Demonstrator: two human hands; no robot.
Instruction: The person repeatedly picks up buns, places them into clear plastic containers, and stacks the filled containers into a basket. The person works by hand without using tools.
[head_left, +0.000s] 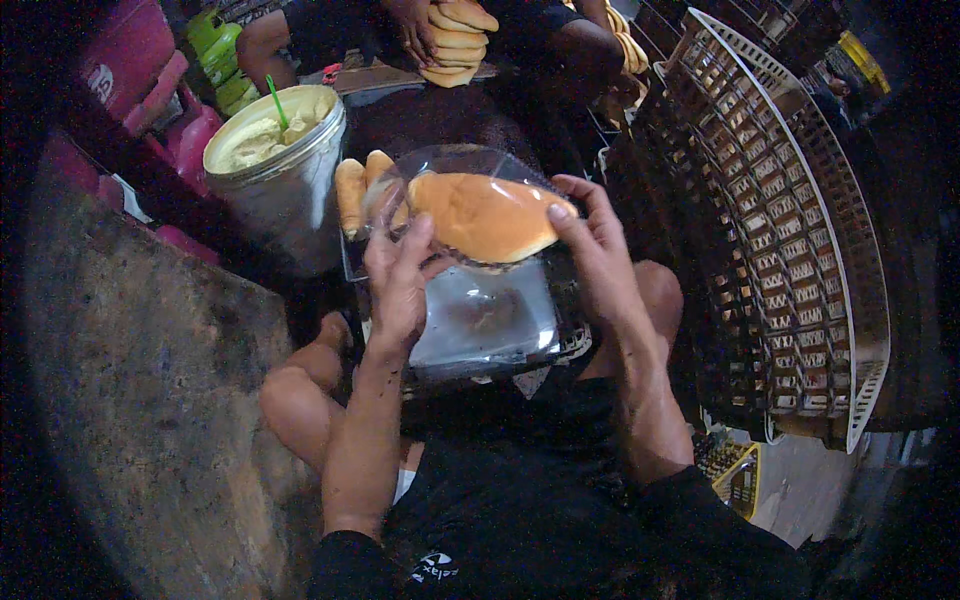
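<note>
A golden oblong bread roll (484, 217) lies in a clear plastic bag in front of me, raised above a stack of clear plastic bags (484, 319). My left hand (401, 270) holds the bag at the roll's left end, its fingers partly seen through the film. At the right end my right hand (596, 236) grips the roll and the bag's edge between thumb and fingers. Just beyond my left hand, more slim bread rolls (350, 196) rest on the dark surface, partly hidden by the plastic.
A large bucket of pale cream (277, 172) with a green-handled utensil stands at the left. Across from me, a co-worker's hand (412, 34) touches a stack of rolls (457, 45). Tall plastic crates (787, 225) stand at the right; a worn wooden board (165, 375) lies at the left.
</note>
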